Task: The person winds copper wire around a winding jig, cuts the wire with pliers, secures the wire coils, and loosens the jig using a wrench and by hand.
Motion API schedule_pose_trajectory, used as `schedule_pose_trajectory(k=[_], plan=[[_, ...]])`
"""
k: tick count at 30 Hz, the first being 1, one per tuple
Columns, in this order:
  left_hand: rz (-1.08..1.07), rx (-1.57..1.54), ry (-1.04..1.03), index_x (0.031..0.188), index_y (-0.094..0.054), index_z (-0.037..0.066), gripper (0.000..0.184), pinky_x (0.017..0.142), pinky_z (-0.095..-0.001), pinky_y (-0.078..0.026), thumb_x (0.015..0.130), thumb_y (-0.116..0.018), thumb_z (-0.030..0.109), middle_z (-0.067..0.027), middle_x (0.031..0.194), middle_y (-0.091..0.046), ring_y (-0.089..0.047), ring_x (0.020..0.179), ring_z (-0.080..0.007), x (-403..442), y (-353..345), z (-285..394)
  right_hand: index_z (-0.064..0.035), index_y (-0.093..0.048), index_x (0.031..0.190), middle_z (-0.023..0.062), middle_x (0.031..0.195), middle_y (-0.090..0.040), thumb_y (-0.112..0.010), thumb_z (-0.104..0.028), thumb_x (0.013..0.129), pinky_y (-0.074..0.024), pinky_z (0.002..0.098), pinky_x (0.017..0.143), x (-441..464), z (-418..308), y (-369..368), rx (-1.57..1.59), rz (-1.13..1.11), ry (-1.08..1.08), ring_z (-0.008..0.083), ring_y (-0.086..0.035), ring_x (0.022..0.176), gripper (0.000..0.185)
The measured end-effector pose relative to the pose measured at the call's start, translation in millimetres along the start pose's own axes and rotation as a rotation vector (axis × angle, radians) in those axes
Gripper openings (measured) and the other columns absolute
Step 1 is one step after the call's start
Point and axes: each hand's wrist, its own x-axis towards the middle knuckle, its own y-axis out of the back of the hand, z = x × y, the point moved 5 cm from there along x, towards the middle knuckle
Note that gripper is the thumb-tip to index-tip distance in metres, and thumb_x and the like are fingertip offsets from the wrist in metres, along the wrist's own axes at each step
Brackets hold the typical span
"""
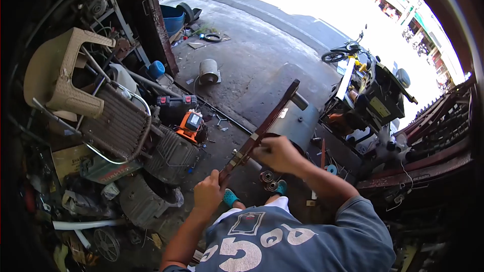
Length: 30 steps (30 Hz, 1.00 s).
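A long reddish-brown metal bar (272, 117) slants up and away in front of me, with a short grey tube (300, 102) sticking out near its far end. My left hand (207, 191) is closed round the bar's near end. Small metal fittings (235, 159) sit on the bar between my hands. Close beside its middle, my right hand (277, 155) has its fingers curled together; whatever is in them is hidden. Behind the bar lies a large grey metal cylinder (302, 123), partly covered by the bar and my right hand.
Several round metal parts (268, 177) lie near my feet. An orange-and-black machine (190, 123) and a black-and-red case (176, 102) stand on the left, beside a stacked chair (113, 116). A silver canister (208, 70) is on the pavement. A loaded motorcycle (373, 85) stands at right.
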Motion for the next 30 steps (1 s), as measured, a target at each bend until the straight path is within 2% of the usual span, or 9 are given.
schedule_pose_trajectory(k=[5,8,12,18,20,26,28,29,30], plan=[[0.05,-0.026,-0.068,0.092,-0.052,0.008,0.031,0.053,-0.0507,-0.049,0.093,-0.074,0.029,-0.016,0.067,-0.063,-0.066,0.061,-0.0416,-3.1,49.1,13.3,0.0032,-0.073,0.1,0.0057,0.066,-0.058,-0.072,-0.033,0.099,-0.0468,0.0339,0.064,36.7,-13.3,116.7,-0.191,-0.126,-0.105,0.0095,-0.052,0.069,0.036],[0.051,-0.099,-0.047,0.094,-0.053,0.005,0.024,0.054,-0.0512,-0.049,0.09,-0.074,0.016,-0.0197,0.068,-0.062,-0.065,0.063,-0.044,-4.7,82.4,30.8,-0.0027,-0.054,0.066,-0.0043,0.06,-0.039,-0.072,-0.037,0.099,-0.0319,0.0327,0.053,47.2,-39.6,210.3,-0.15,0.289,0.026,0.0066,-0.034,0.061,0.051],[0.03,-0.124,-0.057,0.095,-0.054,0.005,0.025,0.054,-0.0491,-0.048,0.089,-0.076,0.016,-0.0189,0.069,-0.061,-0.065,0.064,-0.0435,-17.6,99.5,36.1,-0.0068,-0.048,0.063,-0.0061,0.06,-0.034,-0.071,-0.037,0.099,-0.0271,0.0308,0.052,53.9,-61.3,255.1,-0.162,0.204,0.094,0.0056,-0.03,0.06,0.053],[0.063,-0.129,-0.062,0.096,-0.055,0.007,0.033,0.05,-0.0461,-0.047,0.089,-0.078,0.03,-0.0132,0.067,-0.06,-0.064,0.058,-0.0372,-36.9,105.9,26.9,-0.0152,-0.048,0.071,-0.0073,0.058,-0.036,-0.068,-0.036,0.1,-0.0224,0.0277,0.048,43.7,-74.6,314.7,0.066,0.492,0.026,0.0035,-0.031,0.051,0.042],[0.055,-0.166,-0.057,0.097,-0.057,0.006,0.027,0.052,-0.0437,-0.048,0.089,-0.076,0.022,-0.0149,0.068,-0.062,-0.067,0.06,-0.0372,-40.6,114.4,30.6,-0.0151,-0.048,0.073,-0.0078,0.059,-0.034,-0.067,-0.034,0.101,-0.0211,0.0273,0.048,47.7,-66.7,329.0,0.148,0.475,0.085,0.0034,-0.03,0.052,0.039],[0.129,-0.324,-0.088,0.099,-0.058,0.005,0.024,0.052,-0.0371,-0.046,0.093,-0.074,0.021,-0.0117,0.064,-0.057,-0.062,0.053,-0.03,-44.4,132.5,47.5,-0.0141,-0.053,0.083,-0.0063,0.063,-0.04,-0.062,-0.032,0.106,-0.0273,0.0263,0.046,62.1,-14.6,309.9,0.77,0.46,0.259,0.0054,-0.037,0.051,0.03],[0.152,-0.366,-0.073,0.098,-0.057,0.006,0.024,0.052,-0.0385,-0.046,0.092,-0.075,0.022,-0.0122,0.065,-0.057,-0.062,0.053,-0.0312,-34.7,131.2,57.8,-0.0107,-0.054,0.083,0.0007,0.063,-0.047,-0.056,-0.027,0.108,-0.0338,0.0336,0.048,63.9,30.1,231.7,0.554,0.805,0.269,0.0102,-0.05,0.055,0.03],[0.165,-0.38,-0.053,0.097,-0.058,0.006,0.024,0.051,-0.0408,-0.047,0.091,-0.076,0.021,-0.0131,0.066,-0.058,-0.062,0.055,-0.0335,-24.5,123.0,61.2,-0.0055,-0.052,0.081,0.0098,0.064,-0.046,-0.054,-0.022,0.108,-0.0339,0.0372,0.05,61.4,31.7,185.9,-0.423,1.048,0.503,0.014,-0.046,0.055,0.032],[0.178,-0.392,-0.031,0.097,-0.058,0.007,0.024,0.051,-0.043,-0.048,0.09,-0.077,0.021,-0.0141,0.067,-0.059,-0.063,0.056,-0.0357,-14.1,113.9,63.2,-0.0025,-0.048,0.079,0.015,0.064,-0.04,-0.055,-0.014,0.105,-0.0336,0.0403,0.051,50.7,20.8,125.0,-0.139,0.963,0.433,0.02,-0.039,0.055,0.03]])
